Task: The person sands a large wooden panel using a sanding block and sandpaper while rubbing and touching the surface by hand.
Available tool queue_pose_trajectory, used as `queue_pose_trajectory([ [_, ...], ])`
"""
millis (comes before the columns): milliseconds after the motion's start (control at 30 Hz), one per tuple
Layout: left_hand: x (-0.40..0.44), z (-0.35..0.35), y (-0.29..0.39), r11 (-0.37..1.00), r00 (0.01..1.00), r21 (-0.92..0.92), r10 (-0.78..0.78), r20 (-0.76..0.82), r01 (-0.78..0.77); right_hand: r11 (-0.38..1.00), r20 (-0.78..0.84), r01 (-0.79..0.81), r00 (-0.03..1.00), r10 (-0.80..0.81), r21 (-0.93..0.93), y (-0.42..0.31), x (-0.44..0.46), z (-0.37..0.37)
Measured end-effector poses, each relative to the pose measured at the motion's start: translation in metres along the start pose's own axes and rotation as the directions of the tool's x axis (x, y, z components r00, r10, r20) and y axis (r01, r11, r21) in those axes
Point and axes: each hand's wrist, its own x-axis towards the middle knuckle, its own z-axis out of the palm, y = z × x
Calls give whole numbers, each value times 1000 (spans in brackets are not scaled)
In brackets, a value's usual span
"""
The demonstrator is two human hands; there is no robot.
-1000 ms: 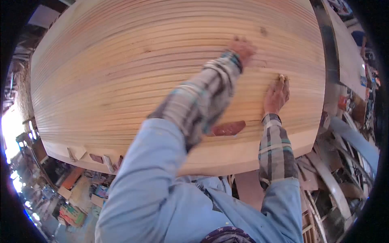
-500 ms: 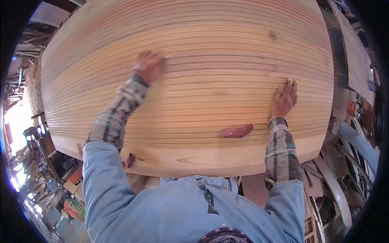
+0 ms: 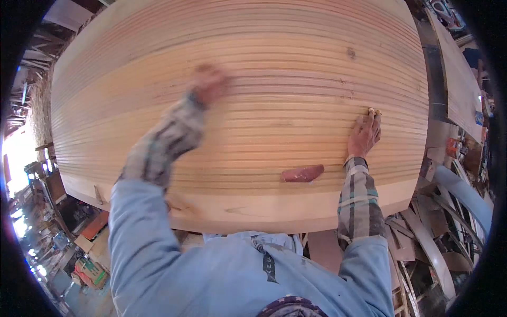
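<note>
A large wooden panel [image 3: 253,124] with many parallel grooves fills the middle of the head view. My left hand [image 3: 211,83] is over its left-centre part, smeared by motion, so I cannot make out its fingers or anything in them. On the right side of the panel my right hand [image 3: 364,133] lies with its fingers stretched forward and pale matter at the fingertips. A reddish piece, like folded sandpaper [image 3: 302,174], rests on the panel's near part, left of my right wrist.
At the right stands another board [image 3: 458,74]. Curved wooden strips [image 3: 430,253] and scraps are piled below it. Clutter and a cardboard box [image 3: 91,272] lie at lower left. A small wooden peg-like piece [image 3: 98,194] is at the panel's near left edge.
My left hand has moved a little to the right across the grooves. My right hand stays in its place on the panel, while the whole view has shifted slightly.
</note>
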Motion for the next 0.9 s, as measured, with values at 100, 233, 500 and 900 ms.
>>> queue_pose_trajectory([
  [100,-79,-144,-55,889,921,368,-352,169,272,1000,19,-23,1000,23,-19,0,-1,3],
  [233,-34,-133,-33,838,867,339,-486,107,427,999,-6,6,1000,-6,32,-7,1,-5],
  [500,149,75,84,999,999,5,-36,13,36,999,-10,19,1000,-19,32,-4,0,-3],
  [900,-29,-138,-52,936,932,268,-289,218,227,999,-35,32,999,-31,25,-1,2,1],
])
